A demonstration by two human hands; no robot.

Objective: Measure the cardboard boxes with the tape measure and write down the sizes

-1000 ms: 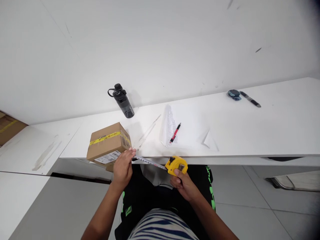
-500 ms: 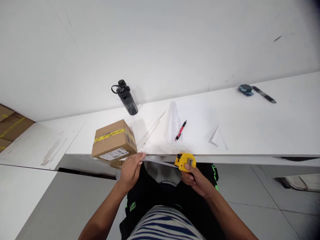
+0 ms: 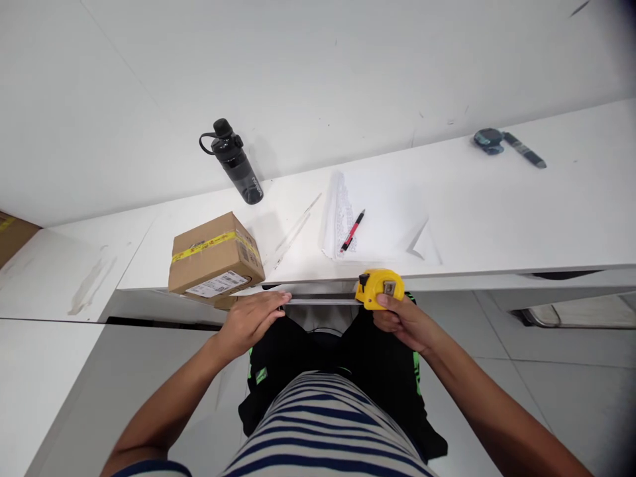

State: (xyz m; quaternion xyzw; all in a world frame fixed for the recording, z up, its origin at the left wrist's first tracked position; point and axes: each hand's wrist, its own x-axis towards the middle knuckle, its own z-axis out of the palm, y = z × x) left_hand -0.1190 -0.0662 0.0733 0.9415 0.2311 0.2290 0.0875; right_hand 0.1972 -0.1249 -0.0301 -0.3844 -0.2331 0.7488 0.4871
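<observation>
I have the tape [image 3: 382, 288] in the right hand [image 3: 397, 318], fingers wrapped under its yellow case and thumb on its near side; the left hand [image 3: 251, 321] pinches the free end of the blade [image 3: 322, 299] between thumb and fingers, so the strip runs straight between the two hands, over the lap and just off the front edge of the desk [image 3: 497, 218]; the nearest obstacle I see is the box [image 3: 216, 255], just beyond the left hand, jutting past that edge, with yellow strip across its top and a white label [image 3: 218, 283] facing me; another brown piece shows under it, too covered for me to make out; behind the box the bottle [image 3: 233, 162] stands near the wall [image 3: 348, 79], its loop out to the left; straight beyond the blade lies the paper [image 3: 382, 232], one corner curled up, with the red pen [image 3: 353, 230] slanted on its left part; far right, near the wall, I see a dark blue object [image 3: 489, 141] just beside a thick marker [image 3: 524, 150]; at the far left a carton [image 3: 14, 242] is cut off by my view.
</observation>
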